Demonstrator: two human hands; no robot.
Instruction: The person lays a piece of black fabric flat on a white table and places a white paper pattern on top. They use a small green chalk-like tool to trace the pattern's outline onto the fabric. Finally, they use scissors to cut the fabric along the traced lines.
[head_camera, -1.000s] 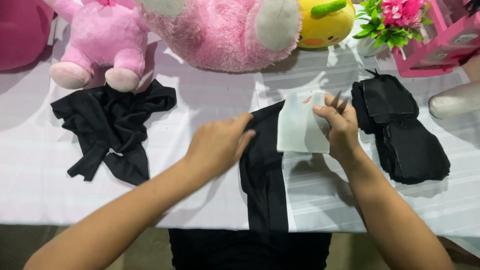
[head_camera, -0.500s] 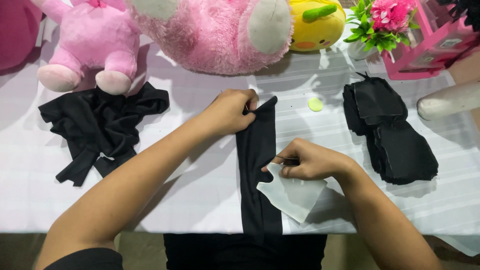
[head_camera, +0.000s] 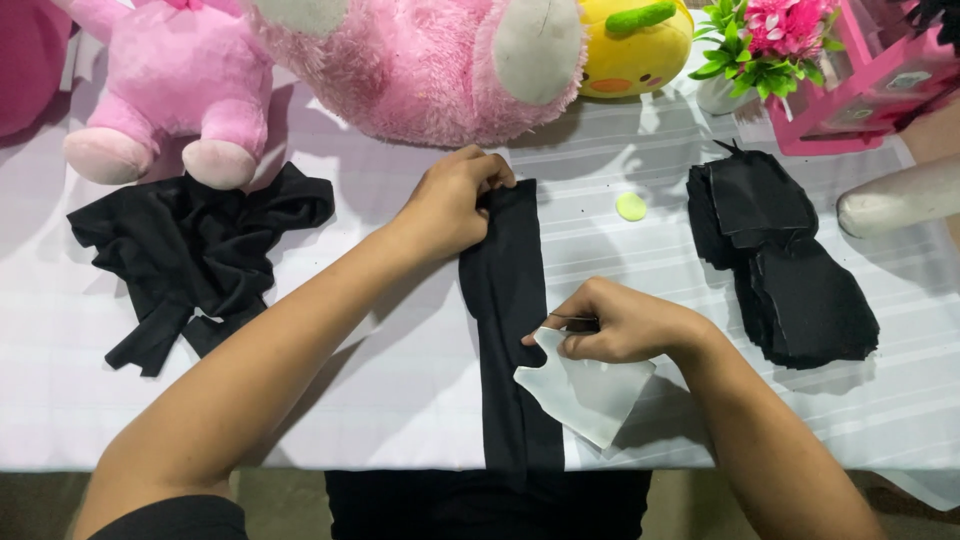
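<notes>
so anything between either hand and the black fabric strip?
No. The left hand is already on the top end of the black fabric strip. The right hand rests at its right edge, holding a white template piece and what looks like a thin pin. Nothing visible lies between.

Three plush toys (head_camera: 400, 60), perhaps four; two hands (head_camera: 455, 205); one flowerpot (head_camera: 765, 40).

Two bare forearms reach in from the near edge. The left hand (head_camera: 452, 205), farther out, lies knuckles up with fingers (head_camera: 490, 172) curled and pressed down. The right hand (head_camera: 615, 322), nearer and to the right, pinches thumb against fingertips, wrist bent inward.
</notes>
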